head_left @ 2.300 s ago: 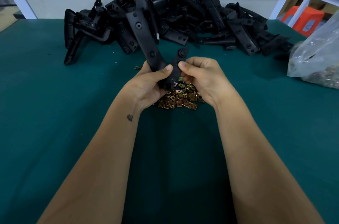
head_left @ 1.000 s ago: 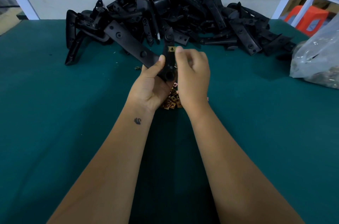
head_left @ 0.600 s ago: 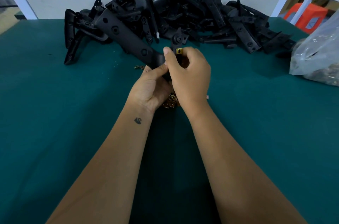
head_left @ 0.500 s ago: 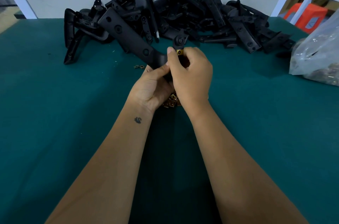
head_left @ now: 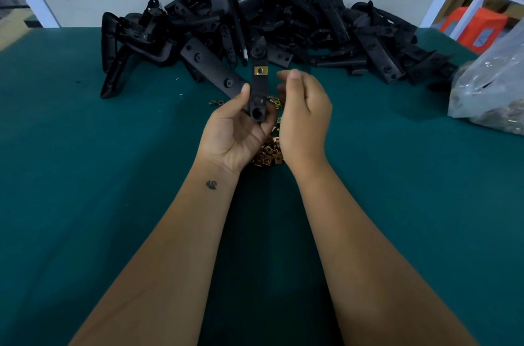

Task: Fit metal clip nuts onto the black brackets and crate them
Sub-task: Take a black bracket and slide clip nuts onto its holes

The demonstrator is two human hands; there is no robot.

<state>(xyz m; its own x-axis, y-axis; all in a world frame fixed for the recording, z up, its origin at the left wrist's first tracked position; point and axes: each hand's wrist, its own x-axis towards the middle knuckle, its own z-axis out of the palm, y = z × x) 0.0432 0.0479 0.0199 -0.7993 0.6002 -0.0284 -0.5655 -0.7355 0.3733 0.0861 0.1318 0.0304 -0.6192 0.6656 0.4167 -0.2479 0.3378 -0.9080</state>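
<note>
My left hand (head_left: pixel 236 133) grips a black V-shaped bracket (head_left: pixel 259 87) at its bend, thumb along one arm. A brass clip nut (head_left: pixel 261 71) sits on the upright arm of that bracket. My right hand (head_left: pixel 304 116) hovers just right of the bracket with loosely curled fingers and holds nothing. Beneath both hands lies a small heap of loose brass clip nuts (head_left: pixel 268 157) on the green table.
A large pile of black brackets (head_left: pixel 283 19) fills the back of the green table (head_left: pixel 85 175). A clear plastic bag (head_left: pixel 493 90) lies at the right edge. An orange stool (head_left: pixel 476 28) stands beyond the table's far right corner.
My right hand pressed a clip nut onto the bracket's arm, then let go and drew back to the right. The bracket's arm now stands more upright with the nut on it.
</note>
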